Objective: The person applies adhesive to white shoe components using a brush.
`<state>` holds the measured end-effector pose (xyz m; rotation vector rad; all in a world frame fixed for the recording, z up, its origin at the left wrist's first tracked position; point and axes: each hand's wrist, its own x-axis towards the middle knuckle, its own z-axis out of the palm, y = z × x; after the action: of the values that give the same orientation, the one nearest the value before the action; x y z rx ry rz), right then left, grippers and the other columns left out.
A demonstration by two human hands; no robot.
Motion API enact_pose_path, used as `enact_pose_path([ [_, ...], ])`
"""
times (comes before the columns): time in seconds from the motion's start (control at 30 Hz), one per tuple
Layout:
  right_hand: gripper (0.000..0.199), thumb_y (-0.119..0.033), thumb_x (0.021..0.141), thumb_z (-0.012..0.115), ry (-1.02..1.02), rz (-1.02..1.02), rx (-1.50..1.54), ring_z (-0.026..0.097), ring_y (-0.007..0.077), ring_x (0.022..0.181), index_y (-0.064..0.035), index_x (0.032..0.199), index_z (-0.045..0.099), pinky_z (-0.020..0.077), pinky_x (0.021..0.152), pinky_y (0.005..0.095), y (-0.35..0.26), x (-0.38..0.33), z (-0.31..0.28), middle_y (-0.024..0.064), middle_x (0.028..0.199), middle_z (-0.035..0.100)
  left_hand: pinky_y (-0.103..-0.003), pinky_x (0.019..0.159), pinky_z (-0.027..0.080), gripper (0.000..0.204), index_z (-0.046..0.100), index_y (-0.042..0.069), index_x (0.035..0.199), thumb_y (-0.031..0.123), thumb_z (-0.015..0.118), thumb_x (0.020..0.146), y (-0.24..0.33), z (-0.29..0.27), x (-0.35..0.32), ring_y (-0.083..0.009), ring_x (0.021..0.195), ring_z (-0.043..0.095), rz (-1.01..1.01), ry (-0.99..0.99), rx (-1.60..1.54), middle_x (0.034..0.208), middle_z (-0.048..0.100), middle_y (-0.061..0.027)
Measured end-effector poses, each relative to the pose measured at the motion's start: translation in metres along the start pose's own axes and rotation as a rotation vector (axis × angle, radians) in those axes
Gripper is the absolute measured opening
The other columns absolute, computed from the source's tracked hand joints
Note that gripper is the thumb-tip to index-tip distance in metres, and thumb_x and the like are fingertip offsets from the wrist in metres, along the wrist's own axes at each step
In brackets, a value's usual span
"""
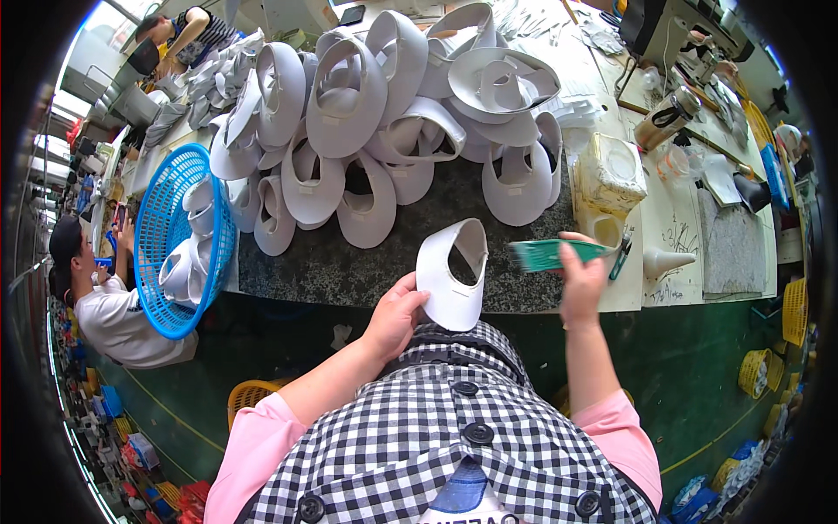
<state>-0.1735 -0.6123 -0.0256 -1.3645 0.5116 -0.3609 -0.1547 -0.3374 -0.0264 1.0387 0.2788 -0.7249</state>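
Observation:
My left hand grips a white shoe upper piece by its lower left edge, holding it over the near edge of the dark work mat. My right hand holds a green-handled brush that points left toward the white piece without touching it. Behind them lies a large heap of similar white shoe uppers across the table.
A blue plastic basket with white pieces hangs off the table's left end. A yellowish glue tub, a small cup, a white cone and a bottle stand right. One person sits at left, another at far left back.

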Motion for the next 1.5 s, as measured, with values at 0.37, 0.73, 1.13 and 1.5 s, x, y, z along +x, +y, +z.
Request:
enact_pose_path([
  [0.37, 0.019, 0.006, 0.082, 0.061, -0.756, -0.285, -0.256, 0.066, 0.0188, 0.087, -0.0031, 0.099, 0.065, 0.0501, 0.08, 0.0289, -0.004, -0.021, 0.069, 0.0089, 0.093, 0.068, -0.05, 0.103, 0.041, 0.042, 0.039, 0.002, 0.137, 0.016, 0.033, 0.098, 0.016, -0.002, 0.002, -0.0281, 0.12, 0.053, -0.188, -0.112, -0.19, 0.131, 0.052, -0.0152],
  [0.73, 0.021, 0.008, 0.08, 0.063, -0.767, -0.302, -0.369, 0.066, 0.0216, 0.082, -0.0035, 0.097, 0.066, 0.0507, 0.075, 0.0291, -0.003, -0.02, 0.054, 0.0098, 0.089, 0.067, -0.052, 0.104, 0.041, 0.044, 0.038, 0.001, 0.137, 0.02, 0.034, 0.098, 0.036, -0.019, 0.019, -0.0319, 0.123, 0.052, -0.304, -0.099, -0.239, 0.134, 0.05, -0.0173],
  [1.13, 0.015, -0.001, 0.088, 0.062, -0.413, -0.414, -0.25, 0.067, 0.0256, 0.09, -0.0031, 0.103, 0.063, 0.0518, 0.079, 0.0318, 0.027, -0.024, 0.098, 0.0119, 0.099, 0.067, -0.039, 0.102, 0.037, 0.035, 0.051, 0.008, 0.126, 0.018, 0.047, 0.093, 0.015, -0.023, 0.012, -0.0179, 0.108, 0.054, 0.068, 0.15, -0.203, 0.122, 0.057, -0.0056],
  [1.5, 0.046, 0.011, 0.062, 0.066, -0.842, -0.87, -0.431, 0.064, 0.0282, 0.088, -0.0092, 0.103, 0.066, 0.0528, 0.075, 0.0368, 0.018, -0.031, 0.078, 0.0076, 0.099, 0.067, -0.047, 0.1, 0.045, 0.037, 0.042, 0.007, 0.133, 0.023, 0.036, 0.101, 0.02, -0.024, 0.01, -0.0294, 0.116, 0.055, -0.001, 0.062, -0.344, 0.128, 0.055, -0.014],
])
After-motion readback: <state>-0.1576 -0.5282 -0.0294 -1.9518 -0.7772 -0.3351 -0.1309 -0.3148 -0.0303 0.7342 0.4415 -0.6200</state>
